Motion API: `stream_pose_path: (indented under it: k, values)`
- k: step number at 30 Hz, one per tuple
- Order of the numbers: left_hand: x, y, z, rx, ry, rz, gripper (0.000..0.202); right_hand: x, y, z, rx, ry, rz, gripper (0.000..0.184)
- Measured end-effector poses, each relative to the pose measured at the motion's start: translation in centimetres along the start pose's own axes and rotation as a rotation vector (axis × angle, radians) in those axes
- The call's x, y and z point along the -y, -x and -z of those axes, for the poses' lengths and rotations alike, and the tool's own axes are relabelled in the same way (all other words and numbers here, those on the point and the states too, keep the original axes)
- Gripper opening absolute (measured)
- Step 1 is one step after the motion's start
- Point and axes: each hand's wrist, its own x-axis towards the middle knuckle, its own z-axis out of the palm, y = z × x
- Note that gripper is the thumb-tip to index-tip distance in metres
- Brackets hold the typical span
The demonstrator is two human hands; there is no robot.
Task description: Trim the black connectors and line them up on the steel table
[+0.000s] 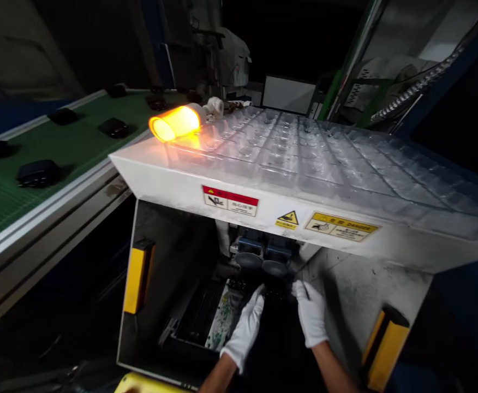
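My left hand [246, 326], in a white glove, reaches into the machine's opening with its fingers pressed together. My right hand [311, 315], gloved the same, is level with it to the right, fingers curled in. Something dark shows between the fingertips, too dim to name. Just beyond the hands hang two blue-grey fixtures [250, 252] with round undersides. Left of my left hand lies a pale metal plate [219, 322] with green specks, and a dark part [236, 286] sits at its far end.
Yellow-black light-curtain posts [137, 278] flank the opening. Clear plastic trays [280, 147] lie on the white machine top [157, 172] beside a glowing orange lamp [175, 124]. To the left, a green conveyor belt [79, 150] carries several black parts [38, 173].
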Motion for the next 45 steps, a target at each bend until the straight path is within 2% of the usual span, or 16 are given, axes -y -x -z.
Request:
stream_pose_path:
  k: [2,4,8,12,18,28,32,37,45]
  values:
    - [0.6,-1.9,-0.6,0.001,-0.007,0.034,0.06,-1.9,-0.7,0.0,0.057,0.035,0.0,0.041]
    - [0.9,-3.6,-0.9,0.001,-0.013,0.046,0.059,-2.5,-1.7,-0.3,0.125,0.096,0.03,0.032]
    - [0.7,-6.1,-1.5,-0.06,0.039,0.015,0.049,-0.9,-3.4,-1.1,0.177,0.279,0.089,0.031]
    - [0.4,-7.3,-2.3,-0.095,0.321,0.066,0.045,0.2,-3.8,-1.6,0.177,0.439,0.086,0.038]
    - [0.9,-8.2,-3.4,-0.098,0.486,0.114,0.042,0.1,-4.3,-1.5,0.211,0.548,0.121,0.043]
    - [1.5,-9.0,-3.6,-0.114,0.634,0.183,0.042,0.2,-5.5,-0.2,0.275,0.638,0.226,0.044]
    - [1.6,-9.2,-3.8,-0.115,0.659,0.189,0.052,0.4,-5.9,0.4,0.279,0.658,0.255,0.041]
    - [2.0,-9.3,-3.6,-0.109,0.663,0.19,0.049,0.4,-6.2,0.5,0.271,0.69,0.274,0.038]
    - [1.8,-9.3,-3.8,-0.091,0.665,0.207,0.051,-0.5,-6.7,0.8,0.338,0.67,0.448,0.045]
